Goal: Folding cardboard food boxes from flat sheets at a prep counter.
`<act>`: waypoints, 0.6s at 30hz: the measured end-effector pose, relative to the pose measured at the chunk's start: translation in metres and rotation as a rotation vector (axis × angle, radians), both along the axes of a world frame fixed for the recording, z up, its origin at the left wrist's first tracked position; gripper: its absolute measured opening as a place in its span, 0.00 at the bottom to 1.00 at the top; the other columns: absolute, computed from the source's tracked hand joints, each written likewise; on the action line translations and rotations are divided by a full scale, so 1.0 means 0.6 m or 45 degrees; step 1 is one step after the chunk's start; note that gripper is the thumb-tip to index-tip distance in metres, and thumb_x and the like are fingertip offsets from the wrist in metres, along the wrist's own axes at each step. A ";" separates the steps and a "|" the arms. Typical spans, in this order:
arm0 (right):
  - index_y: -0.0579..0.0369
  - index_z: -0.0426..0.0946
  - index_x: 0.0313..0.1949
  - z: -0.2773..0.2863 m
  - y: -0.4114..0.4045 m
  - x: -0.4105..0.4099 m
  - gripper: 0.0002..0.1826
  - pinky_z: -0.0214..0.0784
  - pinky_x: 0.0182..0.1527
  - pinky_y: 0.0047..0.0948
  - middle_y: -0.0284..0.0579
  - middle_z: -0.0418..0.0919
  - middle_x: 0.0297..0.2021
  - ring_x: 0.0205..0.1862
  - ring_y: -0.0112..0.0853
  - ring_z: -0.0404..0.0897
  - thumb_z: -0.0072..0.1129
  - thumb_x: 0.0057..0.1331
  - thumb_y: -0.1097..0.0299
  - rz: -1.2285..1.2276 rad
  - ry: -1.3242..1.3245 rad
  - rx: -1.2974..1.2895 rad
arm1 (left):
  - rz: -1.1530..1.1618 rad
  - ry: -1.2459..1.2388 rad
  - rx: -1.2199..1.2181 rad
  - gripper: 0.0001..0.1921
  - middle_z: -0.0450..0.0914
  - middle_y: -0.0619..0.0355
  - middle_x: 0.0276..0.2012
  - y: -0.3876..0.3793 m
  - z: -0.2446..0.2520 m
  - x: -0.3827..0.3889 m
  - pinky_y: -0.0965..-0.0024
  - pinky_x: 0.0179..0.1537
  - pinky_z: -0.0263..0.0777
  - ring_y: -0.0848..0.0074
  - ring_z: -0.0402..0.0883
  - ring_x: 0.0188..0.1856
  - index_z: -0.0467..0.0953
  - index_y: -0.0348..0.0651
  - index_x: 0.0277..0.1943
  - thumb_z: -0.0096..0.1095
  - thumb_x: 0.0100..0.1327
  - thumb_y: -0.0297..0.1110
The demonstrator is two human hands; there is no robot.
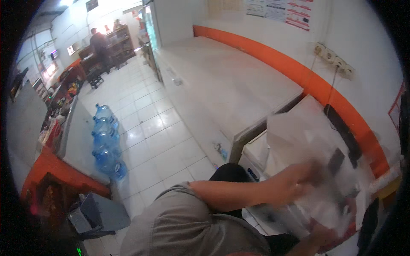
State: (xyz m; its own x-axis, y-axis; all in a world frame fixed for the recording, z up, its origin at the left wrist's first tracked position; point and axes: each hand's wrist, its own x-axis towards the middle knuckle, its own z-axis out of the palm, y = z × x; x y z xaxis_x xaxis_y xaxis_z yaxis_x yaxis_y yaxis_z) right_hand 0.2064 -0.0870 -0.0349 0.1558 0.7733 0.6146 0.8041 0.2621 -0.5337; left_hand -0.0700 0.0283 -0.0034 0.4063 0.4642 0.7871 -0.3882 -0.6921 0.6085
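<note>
My left hand reaches across to the right and is strongly blurred. It is over a whitish, crumpled, partly see-through sheet, which looks like plastic; whether the fingers grip it cannot be made out. Lower down, my right hand is closed on bunched folds of the same whitish material, with its fingers partly hidden. Something red shows beside this hand. Under the sheet is a white surface with a small dark object at its near side.
A long white counter runs along the orange-banded wall. Wall sockets have a cord hanging down to a black object. Several blue water jugs line the tiled floor. A grey bin stands at left. A person stands far back.
</note>
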 end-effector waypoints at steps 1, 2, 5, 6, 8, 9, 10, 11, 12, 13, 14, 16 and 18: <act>0.47 0.72 0.65 0.015 0.002 -0.035 0.28 0.65 0.73 0.50 0.55 0.72 0.65 0.68 0.51 0.73 0.65 0.73 0.48 -0.299 -0.298 0.037 | -0.180 -0.074 -0.489 0.35 0.80 0.51 0.58 -0.002 0.000 0.005 0.62 0.66 0.72 0.67 0.79 0.60 0.68 0.32 0.72 0.60 0.79 0.57; 0.47 0.72 0.65 0.036 0.004 -0.056 0.28 0.65 0.73 0.50 0.55 0.72 0.65 0.68 0.51 0.73 0.65 0.73 0.48 -0.271 -0.292 0.022 | -0.352 -0.166 -0.978 0.34 0.80 0.53 0.58 -0.005 -0.002 0.005 0.66 0.63 0.73 0.72 0.79 0.59 0.68 0.31 0.72 0.58 0.80 0.56; 0.45 0.74 0.67 0.057 0.005 -0.086 0.33 0.68 0.68 0.53 0.56 0.71 0.65 0.68 0.57 0.72 0.37 0.82 0.35 0.379 -0.507 0.318 | -0.372 -0.286 -1.303 0.27 0.80 0.60 0.54 -0.001 0.008 0.010 0.73 0.58 0.73 0.80 0.77 0.56 0.69 0.33 0.69 0.52 0.84 0.50; 0.45 0.74 0.67 0.049 0.012 -0.086 0.33 0.68 0.68 0.53 0.56 0.71 0.65 0.68 0.57 0.72 0.37 0.82 0.35 0.379 -0.509 0.314 | -0.374 -0.289 -1.306 0.27 0.80 0.60 0.54 -0.006 0.009 0.016 0.73 0.58 0.73 0.80 0.77 0.56 0.69 0.33 0.69 0.52 0.84 0.50; 0.47 0.76 0.67 0.036 0.029 -0.084 0.36 0.70 0.67 0.52 0.56 0.71 0.66 0.68 0.55 0.72 0.37 0.81 0.32 0.120 -0.635 0.206 | -0.032 -0.333 -1.275 0.20 0.80 0.62 0.49 -0.028 0.004 0.030 0.76 0.54 0.72 0.83 0.75 0.52 0.72 0.36 0.64 0.50 0.86 0.44; 0.47 0.76 0.67 0.034 0.034 -0.093 0.36 0.70 0.67 0.52 0.56 0.71 0.66 0.68 0.55 0.72 0.37 0.81 0.32 0.121 -0.635 0.204 | -0.084 -0.319 -0.998 0.16 0.80 0.62 0.47 -0.022 -0.016 0.036 0.76 0.51 0.72 0.84 0.74 0.49 0.72 0.37 0.62 0.50 0.86 0.41; 0.48 0.77 0.67 0.034 0.039 -0.106 0.36 0.71 0.66 0.52 0.56 0.71 0.66 0.67 0.53 0.73 0.37 0.82 0.32 0.050 -0.664 0.192 | -0.084 -0.319 -1.000 0.16 0.80 0.62 0.47 -0.029 -0.036 0.045 0.76 0.51 0.72 0.84 0.74 0.49 0.72 0.37 0.62 0.50 0.86 0.41; 0.49 0.78 0.67 0.036 0.043 -0.112 0.36 0.73 0.64 0.51 0.56 0.71 0.66 0.66 0.52 0.73 0.38 0.82 0.33 -0.023 -0.694 0.177 | -0.090 -0.285 -0.951 0.16 0.79 0.62 0.45 -0.040 -0.032 0.046 0.75 0.50 0.71 0.83 0.73 0.47 0.72 0.37 0.62 0.50 0.86 0.41; 0.49 0.78 0.67 0.035 0.045 -0.110 0.36 0.73 0.64 0.51 0.56 0.71 0.66 0.66 0.52 0.73 0.38 0.82 0.33 -0.026 -0.695 0.174 | -0.095 -0.252 -0.901 0.15 0.78 0.62 0.44 -0.048 -0.027 0.047 0.75 0.48 0.71 0.83 0.73 0.46 0.72 0.36 0.62 0.50 0.86 0.40; 0.49 0.77 0.68 0.034 0.049 -0.104 0.36 0.75 0.63 0.50 0.56 0.71 0.66 0.66 0.50 0.74 0.38 0.82 0.33 0.005 -0.720 0.207 | -0.098 -0.251 -0.903 0.15 0.78 0.62 0.44 -0.053 -0.022 0.046 0.75 0.48 0.71 0.83 0.73 0.46 0.72 0.36 0.62 0.50 0.86 0.40; 0.49 0.77 0.68 0.036 0.050 -0.098 0.36 0.76 0.62 0.50 0.56 0.70 0.66 0.65 0.49 0.74 0.38 0.82 0.33 0.031 -0.752 0.240 | -0.091 -0.244 -0.911 0.15 0.77 0.63 0.43 -0.060 -0.002 0.040 0.75 0.46 0.70 0.84 0.71 0.44 0.72 0.37 0.61 0.49 0.86 0.40; 0.49 0.77 0.68 0.058 0.044 -0.067 0.36 0.76 0.63 0.50 0.56 0.71 0.66 0.66 0.50 0.74 0.38 0.82 0.33 0.256 -0.654 0.214 | -0.094 -0.239 -0.918 0.14 0.75 0.64 0.42 -0.054 0.004 0.041 0.74 0.45 0.69 0.84 0.70 0.43 0.72 0.37 0.60 0.48 0.87 0.40; 0.48 0.77 0.68 0.069 0.036 -0.057 0.36 0.76 0.63 0.51 0.56 0.71 0.66 0.66 0.50 0.74 0.37 0.83 0.34 0.474 -0.546 0.187 | -0.125 -0.263 -0.944 0.14 0.74 0.64 0.41 -0.034 -0.001 0.046 0.76 0.43 0.67 0.84 0.69 0.41 0.72 0.38 0.60 0.49 0.87 0.40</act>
State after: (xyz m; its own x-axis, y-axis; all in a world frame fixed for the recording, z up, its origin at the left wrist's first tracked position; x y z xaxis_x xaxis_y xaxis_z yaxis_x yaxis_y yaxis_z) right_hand 0.1719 -0.0653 0.0064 -0.3962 0.6301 0.6679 0.7797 0.6150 -0.1177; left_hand -0.0421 0.0076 -0.0039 0.3514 0.8688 0.3488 -0.5829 -0.0885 0.8077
